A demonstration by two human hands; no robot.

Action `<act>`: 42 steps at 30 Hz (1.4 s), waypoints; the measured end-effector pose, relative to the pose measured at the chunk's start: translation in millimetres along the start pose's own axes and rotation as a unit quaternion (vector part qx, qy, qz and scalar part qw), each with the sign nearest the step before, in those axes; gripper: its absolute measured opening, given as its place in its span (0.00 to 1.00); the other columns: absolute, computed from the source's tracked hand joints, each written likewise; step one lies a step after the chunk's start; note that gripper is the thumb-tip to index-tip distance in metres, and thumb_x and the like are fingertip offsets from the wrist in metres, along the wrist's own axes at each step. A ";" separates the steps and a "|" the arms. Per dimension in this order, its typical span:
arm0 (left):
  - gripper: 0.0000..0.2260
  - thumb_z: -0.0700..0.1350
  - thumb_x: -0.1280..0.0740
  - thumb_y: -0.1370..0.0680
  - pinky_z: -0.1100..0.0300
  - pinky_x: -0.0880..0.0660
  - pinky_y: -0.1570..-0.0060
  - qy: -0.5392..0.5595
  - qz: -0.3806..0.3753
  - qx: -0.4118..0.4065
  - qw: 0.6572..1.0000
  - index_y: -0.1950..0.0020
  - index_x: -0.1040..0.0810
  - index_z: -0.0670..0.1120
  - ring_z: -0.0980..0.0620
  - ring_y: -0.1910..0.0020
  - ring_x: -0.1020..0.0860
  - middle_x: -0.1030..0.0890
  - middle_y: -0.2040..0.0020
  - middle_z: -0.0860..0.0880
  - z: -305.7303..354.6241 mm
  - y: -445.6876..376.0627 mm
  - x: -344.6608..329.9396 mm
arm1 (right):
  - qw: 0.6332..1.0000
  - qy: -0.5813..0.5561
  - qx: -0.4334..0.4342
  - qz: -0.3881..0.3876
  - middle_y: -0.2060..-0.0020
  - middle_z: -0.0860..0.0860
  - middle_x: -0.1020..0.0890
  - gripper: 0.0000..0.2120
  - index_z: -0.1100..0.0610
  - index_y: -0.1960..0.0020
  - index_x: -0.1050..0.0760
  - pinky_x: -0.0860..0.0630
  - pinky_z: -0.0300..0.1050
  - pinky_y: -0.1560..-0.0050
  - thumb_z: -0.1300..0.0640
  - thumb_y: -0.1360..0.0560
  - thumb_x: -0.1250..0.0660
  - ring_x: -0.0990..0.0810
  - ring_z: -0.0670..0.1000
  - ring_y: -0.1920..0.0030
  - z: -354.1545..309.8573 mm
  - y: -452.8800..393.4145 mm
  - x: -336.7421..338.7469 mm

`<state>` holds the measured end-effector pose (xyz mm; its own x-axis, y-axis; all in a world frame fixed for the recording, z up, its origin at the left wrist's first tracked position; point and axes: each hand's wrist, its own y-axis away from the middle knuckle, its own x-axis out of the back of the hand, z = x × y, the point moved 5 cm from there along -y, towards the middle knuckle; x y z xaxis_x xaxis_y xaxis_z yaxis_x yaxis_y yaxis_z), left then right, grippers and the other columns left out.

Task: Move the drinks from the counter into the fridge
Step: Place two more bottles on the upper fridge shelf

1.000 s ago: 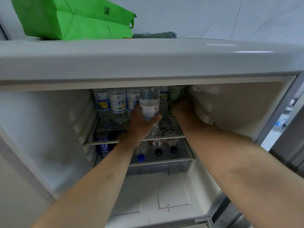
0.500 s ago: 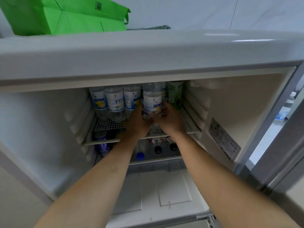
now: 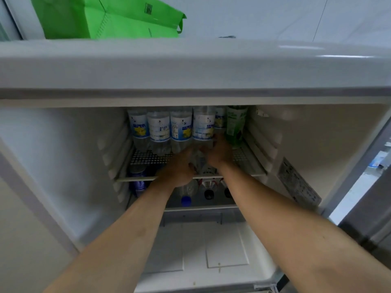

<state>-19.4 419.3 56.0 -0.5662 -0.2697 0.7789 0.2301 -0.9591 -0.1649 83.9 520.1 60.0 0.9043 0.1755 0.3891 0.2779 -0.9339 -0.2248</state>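
Several clear drink bottles [image 3: 159, 129] with blue and white labels stand in a row at the back of the fridge's upper wire shelf [image 3: 148, 158]. A green bottle [image 3: 235, 125] stands at the right end of the row. Both my arms reach into the fridge. My left hand [image 3: 178, 169] and my right hand [image 3: 218, 154] hold the lower part of one clear bottle [image 3: 203, 127], which stands upright in the row just left of the green bottle. The hands hide its base.
On the lower shelf lie bottles with a blue cap [image 3: 186, 200] and a black cap [image 3: 208, 194], and a purple drink [image 3: 138, 183] sits at the left. A green bag [image 3: 110, 20] lies on the fridge top. The open door's edge [image 3: 368, 208] is at the right.
My right hand left the green bottle and joined the left on the clear bottle. Together they moved it back into the row on the upper shelf.
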 end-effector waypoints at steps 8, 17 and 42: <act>0.24 0.38 0.41 0.18 0.63 0.29 0.46 0.042 0.071 0.038 0.996 0.22 0.38 0.48 0.52 0.43 0.25 0.27 0.29 0.45 -7.5 7.4 9.8 | 0.999 0.051 -0.009 -0.006 0.36 0.54 0.21 0.31 0.56 0.31 0.31 0.23 0.47 0.40 0.53 0.30 0.22 0.22 0.55 0.37 0.0 -14.8 -8.7; 0.24 0.37 0.38 0.19 0.69 0.42 0.37 0.071 0.142 0.047 0.986 0.23 0.35 0.46 0.50 0.26 0.34 0.32 0.24 0.47 -7.6 30.1 17.5 | 0.998 0.068 0.001 0.010 0.34 0.56 0.23 0.29 0.57 0.30 0.34 0.25 0.52 0.37 0.55 0.27 0.26 0.24 0.58 0.34 2.9 -16.2 -11.8; 0.08 0.38 0.35 0.20 0.75 0.29 0.55 0.215 0.260 -0.085 0.938 0.42 0.21 0.45 0.63 0.54 0.24 0.22 0.50 0.53 25.9 221.8 4.2 | 0.987 0.107 0.001 0.118 0.52 0.45 0.20 0.17 0.50 0.36 0.25 0.21 0.46 0.49 0.53 0.24 0.30 0.20 0.47 0.55 20.0 226.1 51.9</act>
<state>49.7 207.7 38.3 -0.6874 -0.6792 0.2571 0.4548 -0.6786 -0.5768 200.2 324.3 11.5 0.8548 -0.1174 0.5055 0.0685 -0.9400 -0.3341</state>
